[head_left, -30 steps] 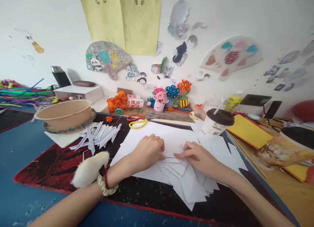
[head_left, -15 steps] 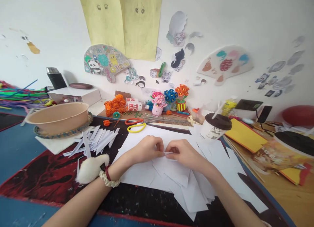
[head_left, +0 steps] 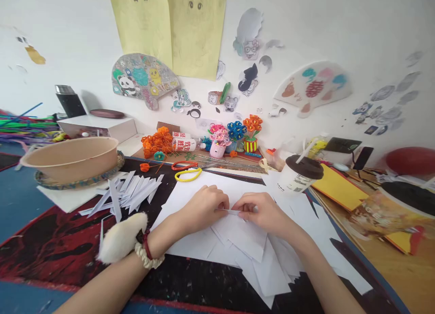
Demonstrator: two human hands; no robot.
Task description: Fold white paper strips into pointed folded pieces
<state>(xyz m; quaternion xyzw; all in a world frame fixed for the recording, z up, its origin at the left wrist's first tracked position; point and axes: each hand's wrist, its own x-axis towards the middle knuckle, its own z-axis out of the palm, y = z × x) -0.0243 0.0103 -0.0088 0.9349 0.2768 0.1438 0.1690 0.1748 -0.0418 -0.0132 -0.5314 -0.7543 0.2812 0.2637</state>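
Between both hands is a small white sheet of paper [head_left: 244, 234], its far edge turned over in a narrow fold. My left hand [head_left: 206, 207] pinches the left end of that fold with thumb and fingertips. On the right end, my right hand [head_left: 260, 214] is closed in a similar pinch. More loose paper pieces [head_left: 270, 271] lie in a spread stack under and to the right of the held sheet. Larger white sheets [head_left: 193, 246] lie beneath. A heap of folded paper strips [head_left: 136, 191] rests to the left.
Scissors [head_left: 186, 171] with red and yellow handles lie beyond my hands. A lidded cup [head_left: 299, 176] with a straw stands right of them. At left is a beige basin [head_left: 71, 157]. Pipe-cleaner flowers [head_left: 219, 139] line the back by the wall.
My hands are slightly farther apart along the folded edge, the right one having shifted a little rightward. More of the fold shows between them. The camera view has tilted slightly.
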